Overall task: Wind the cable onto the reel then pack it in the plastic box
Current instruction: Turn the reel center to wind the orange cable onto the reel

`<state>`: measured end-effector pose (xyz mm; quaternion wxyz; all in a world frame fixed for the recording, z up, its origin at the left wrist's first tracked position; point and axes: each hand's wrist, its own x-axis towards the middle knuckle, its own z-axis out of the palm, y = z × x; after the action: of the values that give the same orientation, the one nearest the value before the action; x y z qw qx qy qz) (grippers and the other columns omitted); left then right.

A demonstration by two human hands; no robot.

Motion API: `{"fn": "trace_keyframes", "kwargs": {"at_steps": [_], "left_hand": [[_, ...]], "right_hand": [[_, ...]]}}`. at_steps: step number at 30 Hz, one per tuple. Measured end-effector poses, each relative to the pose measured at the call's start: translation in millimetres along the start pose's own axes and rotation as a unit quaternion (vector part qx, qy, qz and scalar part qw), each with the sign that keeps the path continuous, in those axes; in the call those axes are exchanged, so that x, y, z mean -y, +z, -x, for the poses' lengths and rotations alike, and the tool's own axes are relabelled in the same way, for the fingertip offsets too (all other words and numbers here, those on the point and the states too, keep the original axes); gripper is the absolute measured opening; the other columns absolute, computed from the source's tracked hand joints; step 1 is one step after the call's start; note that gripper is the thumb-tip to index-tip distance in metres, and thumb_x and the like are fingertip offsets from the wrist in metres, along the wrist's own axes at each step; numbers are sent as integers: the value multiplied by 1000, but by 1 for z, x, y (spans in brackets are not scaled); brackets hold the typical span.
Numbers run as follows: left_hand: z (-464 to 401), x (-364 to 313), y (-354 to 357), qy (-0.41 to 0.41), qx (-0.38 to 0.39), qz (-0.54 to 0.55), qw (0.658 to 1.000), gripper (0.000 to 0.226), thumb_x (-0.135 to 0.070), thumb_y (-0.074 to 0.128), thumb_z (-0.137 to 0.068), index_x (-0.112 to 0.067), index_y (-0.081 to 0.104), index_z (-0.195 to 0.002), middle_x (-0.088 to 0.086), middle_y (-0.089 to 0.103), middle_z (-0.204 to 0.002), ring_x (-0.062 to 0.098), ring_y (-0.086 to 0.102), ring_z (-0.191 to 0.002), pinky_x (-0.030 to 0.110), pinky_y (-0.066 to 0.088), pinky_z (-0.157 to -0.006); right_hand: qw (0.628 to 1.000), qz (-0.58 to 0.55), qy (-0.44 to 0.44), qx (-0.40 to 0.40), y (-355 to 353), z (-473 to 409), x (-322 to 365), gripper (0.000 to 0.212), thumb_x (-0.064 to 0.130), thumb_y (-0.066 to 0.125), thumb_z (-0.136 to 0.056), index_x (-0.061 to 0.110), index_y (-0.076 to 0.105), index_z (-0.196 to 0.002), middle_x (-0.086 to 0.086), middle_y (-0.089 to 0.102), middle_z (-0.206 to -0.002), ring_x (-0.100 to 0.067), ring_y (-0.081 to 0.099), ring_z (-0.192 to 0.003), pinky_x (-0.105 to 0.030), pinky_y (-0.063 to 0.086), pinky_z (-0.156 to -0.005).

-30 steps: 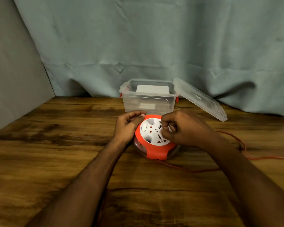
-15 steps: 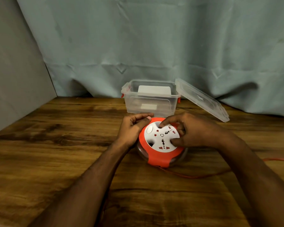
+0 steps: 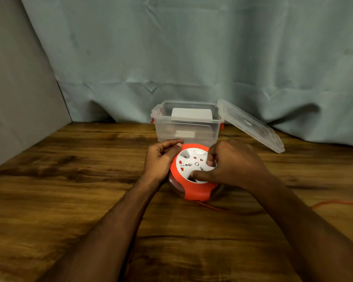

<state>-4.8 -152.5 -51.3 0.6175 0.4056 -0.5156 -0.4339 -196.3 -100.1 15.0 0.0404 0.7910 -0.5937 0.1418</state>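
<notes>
An orange cable reel with a round white socket face lies flat on the wooden table. My left hand clasps its left rim with the thumb on the orange edge. My right hand covers the right side of the white face, fingers pressed into its recesses. A thin orange cable leaves the reel's near edge and runs right across the table to the frame edge. Just behind the reel stands the clear plastic box with its top open.
The box's clear lid leans against its right side, tilted down to the table. A white card sits inside the box at the back. A blue-grey curtain hangs behind, and a grey panel walls off the left.
The white face has turned under my right hand; its round button has moved from upper left to the top. The loose cable on the right has shortened. My left hand has stayed on the rim.
</notes>
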Motion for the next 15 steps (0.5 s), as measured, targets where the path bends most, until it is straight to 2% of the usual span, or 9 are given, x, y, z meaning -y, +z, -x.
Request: {"fn": "trace_keyframes", "kwargs": {"at_steps": [4, 6, 7, 8, 9, 10, 11, 13, 15], "left_hand": [[-1, 1, -1, -1, 2, 4, 1000, 18, -9, 67, -92, -6, 76, -107, 14, 77, -101, 30, 73, -95, 42, 59, -83], [0, 0, -1, -2, 6, 3, 1000, 18, -9, 67, -92, -7, 76, -107, 14, 77, -101, 30, 73, -95, 41, 59, -81], [0, 0, -1, -3, 6, 4, 1000, 18, -9, 67, -92, -6, 76, -107, 14, 77, -101, 30, 74, -94, 40, 59, -80], [0, 0, -1, -4, 5, 5, 1000, 18, -8, 66, -92, -6, 75, -108, 14, 77, -100, 30, 74, -93, 39, 59, -79], [0, 0, -2, -6, 4, 7, 1000, 18, -7, 66, -92, -6, 76, -107, 15, 77, -100, 29, 73, -91, 38, 59, -78], [0, -1, -2, -8, 4, 9, 1000, 18, -7, 66, -92, -6, 76, -106, 15, 77, -100, 28, 73, -90, 37, 58, -78], [0, -1, -3, -11, 6, 12, 1000, 18, -7, 66, -91, -7, 76, -106, 15, 77, -100, 27, 73, -89, 36, 57, -77], [0, -3, -2, -15, 17, 16, 1000, 18, -6, 65, -92, -9, 77, -105, 15, 77, -99, 25, 72, -88, 34, 55, -75], [2, -5, -1, -13, 30, 16, 999, 18, -5, 64, -92, -8, 76, -105, 14, 77, -98, 23, 72, -85, 32, 55, -73]], "right_hand": [[1000, 6, 16, -9, 7, 2, 13, 67, 92, 54, -69, 25, 52, -68, 8, 60, -78, -17, 61, -87, -35, 49, -79], [1000, 5, 4, -17, 6, 3, 13, 64, 86, 52, -77, 24, 51, -61, 9, 58, -73, -16, 62, -83, -34, 49, -77], [1000, -5, -4, -16, 5, 3, 11, 58, 80, 55, -81, 25, 56, -63, 11, 57, -70, -15, 63, -82, -32, 47, -74], [999, -24, -16, -20, 2, 4, 8, 46, 71, 60, -85, 28, 64, -70, 14, 54, -67, -13, 63, -81, -29, 44, -71], [998, -46, -25, -17, -3, 4, 5, 26, 59, 65, -88, 34, 70, -84, 17, 50, -64, -10, 63, -79, -26, 40, -67], [997, -65, -38, -7, -8, 5, 1, 15, 47, 69, -89, 41, 73, -102, 20, 45, -62, -5, 59, -74, -22, 37, -63], [995, -80, -52, 7, -12, 4, -3, 30, 37, 71, -88, 46, 71, -117, 23, 41, -62, -1, 53, -67, -18, 32, -59], [993, -79, -73, 44, -14, 4, -10, 53, 28, 73, -88, 51, 61, -133, 25, 39, -65, 3, 43, -62, -15, 28, -55], [992, -68, -84, 72, -13, 3, -13, 61, 31, 75, -86, 54, 54, -139, 22, 55, -77, 1, 50, -70, -16, 32, -56]]}}
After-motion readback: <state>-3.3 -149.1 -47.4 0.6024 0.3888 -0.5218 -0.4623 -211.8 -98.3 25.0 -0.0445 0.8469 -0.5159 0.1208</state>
